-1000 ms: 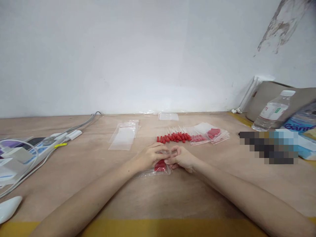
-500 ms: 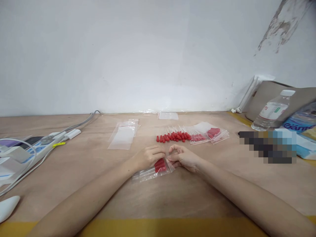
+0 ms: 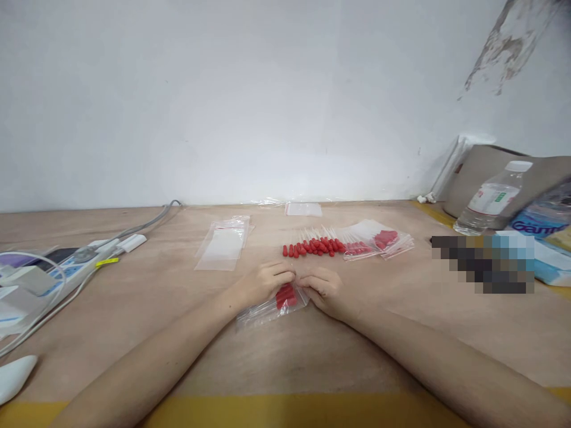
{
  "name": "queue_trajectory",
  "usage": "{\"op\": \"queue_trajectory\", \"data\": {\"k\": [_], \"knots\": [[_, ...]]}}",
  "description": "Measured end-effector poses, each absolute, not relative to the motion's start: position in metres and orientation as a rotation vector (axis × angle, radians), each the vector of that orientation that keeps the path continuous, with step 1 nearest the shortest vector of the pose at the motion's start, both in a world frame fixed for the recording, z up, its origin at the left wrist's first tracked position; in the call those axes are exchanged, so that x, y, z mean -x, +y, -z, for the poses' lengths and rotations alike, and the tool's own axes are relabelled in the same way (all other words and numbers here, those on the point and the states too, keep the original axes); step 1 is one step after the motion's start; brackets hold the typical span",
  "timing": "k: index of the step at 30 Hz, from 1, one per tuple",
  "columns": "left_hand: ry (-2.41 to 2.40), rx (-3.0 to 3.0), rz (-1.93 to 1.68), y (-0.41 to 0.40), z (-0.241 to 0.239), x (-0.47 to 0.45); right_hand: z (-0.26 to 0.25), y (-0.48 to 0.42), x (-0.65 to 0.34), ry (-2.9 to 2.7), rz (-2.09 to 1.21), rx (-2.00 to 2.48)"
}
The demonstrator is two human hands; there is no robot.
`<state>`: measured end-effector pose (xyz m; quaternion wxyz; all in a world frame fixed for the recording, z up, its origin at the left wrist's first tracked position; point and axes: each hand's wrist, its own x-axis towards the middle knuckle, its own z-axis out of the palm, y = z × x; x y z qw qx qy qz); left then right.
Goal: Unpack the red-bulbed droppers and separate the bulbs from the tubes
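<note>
Near left corner: a white rounded object (image 3: 15, 375), cut off by the frame edge. Farther back on the left: a white power strip (image 3: 66, 270) with plugs and looping white cords, and a grey cable (image 3: 149, 224) running toward the wall.

Left of centre, flat on the wooden table (image 3: 312, 362): a small stack of empty clear zip bags (image 3: 223, 244) with red seal lines, well apart from both hands.

Centre, near side: left hand (image 3: 263, 284), knuckles up, fingers curled, pinching the far end of a filled zip bag (image 3: 267, 309). Inside, a bundle of droppers, with red bulbs bunched at the end between the two hands and clear stems pointing near-left. Bag resting on the table, slanted from near-left to far-right. Touching the same end from the other side: right hand (image 3: 325, 290), fingers folded in, gripping the bag's edge, fingertips almost meeting those of the left.

Just beyond the hands: a loose row of red-bulbed droppers (image 3: 312, 246), stems pointing far. By the wall behind it: one more flat clear bag (image 3: 303, 208).

Right of the row and touching it: a fanned pile of packed dropper bags (image 3: 379, 242).

Far right: a plastic water bottle (image 3: 491, 199) leaning against a brown cardboard sheet (image 3: 479, 169), and beside it a blue printed pack (image 3: 539, 223).
</note>
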<state>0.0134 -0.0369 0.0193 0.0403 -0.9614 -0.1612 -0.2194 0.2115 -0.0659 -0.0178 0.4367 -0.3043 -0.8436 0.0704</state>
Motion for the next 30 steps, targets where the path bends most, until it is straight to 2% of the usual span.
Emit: {"op": "queue_trajectory", "data": {"k": [4, 9, 14, 21, 30], "knots": [[-0.404, 2.947, 0.614, -0.035, -0.019, -0.014, 0.014, -0.066, -0.212, -2.217, 0.211, 0.690], [-0.325, 2.936, 0.573, -0.038, -0.022, -0.016, 0.001, -0.070, -0.211, -2.309, 0.436, 0.656], [-0.295, 2.957, 0.578, -0.040, -0.021, -0.016, 0.000, -0.070, -0.212, -2.392, 0.416, 0.617], [-0.382, 2.952, 0.865, -0.035, -0.015, -0.011, 0.011, -0.061, -0.217, -2.126, 0.116, 0.598], [-0.296, 3.048, 0.918, -0.034, -0.019, -0.012, 0.002, -0.067, -0.217, -2.051, 0.321, 0.588]]}}
